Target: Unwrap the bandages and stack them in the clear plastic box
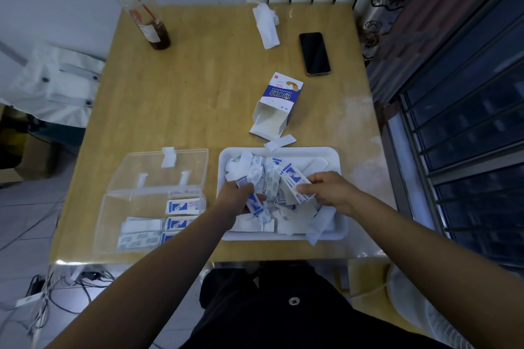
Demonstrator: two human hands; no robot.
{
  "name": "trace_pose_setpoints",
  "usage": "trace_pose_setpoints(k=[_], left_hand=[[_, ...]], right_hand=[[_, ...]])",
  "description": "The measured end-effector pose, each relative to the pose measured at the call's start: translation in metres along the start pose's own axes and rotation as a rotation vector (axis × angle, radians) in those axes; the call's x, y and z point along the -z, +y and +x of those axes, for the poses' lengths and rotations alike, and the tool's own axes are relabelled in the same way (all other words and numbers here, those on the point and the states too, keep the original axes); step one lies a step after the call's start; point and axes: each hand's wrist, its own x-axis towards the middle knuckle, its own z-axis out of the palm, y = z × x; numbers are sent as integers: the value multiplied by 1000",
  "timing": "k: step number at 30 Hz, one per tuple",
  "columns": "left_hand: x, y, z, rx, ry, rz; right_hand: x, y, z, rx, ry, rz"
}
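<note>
A white tray near the table's front edge holds a heap of wrapped bandages and torn white wrappers. My left hand is in the tray's left part and grips a blue-and-white wrapped bandage. My right hand pinches another wrapped bandage at its end. To the left of the tray stands the clear plastic box with its lid folded back. Several bandages lie stacked in its right and front parts.
An open bandage carton lies behind the tray, with a loose wrapper beside it. Farther back are a black phone, a crumpled white paper and a tall drink cup with a red straw. Cables lie on the floor at left.
</note>
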Motion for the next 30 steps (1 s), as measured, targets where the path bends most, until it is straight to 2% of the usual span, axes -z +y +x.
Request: trace_pose_setpoints(k=[5,8,12,20,25,28,30], left_hand=[[-22,6,-12,62,-163,-99],[-29,8,-18,75,-252,-169],[-27,5,-13,1,-188,-170],[-27,7,-13,2,-141,-239],[-23,13,-17,4,-155,-297],[-15,17,-21,-206,-100,-79],[-3,15,-14,-361,35,165]], right_hand=[[-16,-4,-5,-16,-83,146],[-27,-7,-6,-9,-68,165],[-38,-9,-4,33,-53,120],[-55,-20,-2,186,-60,-64],[-57,-22,2,272,-49,-322],[-56,-26,2,417,79,-500],[-56,-31,2,491,185,-654]])
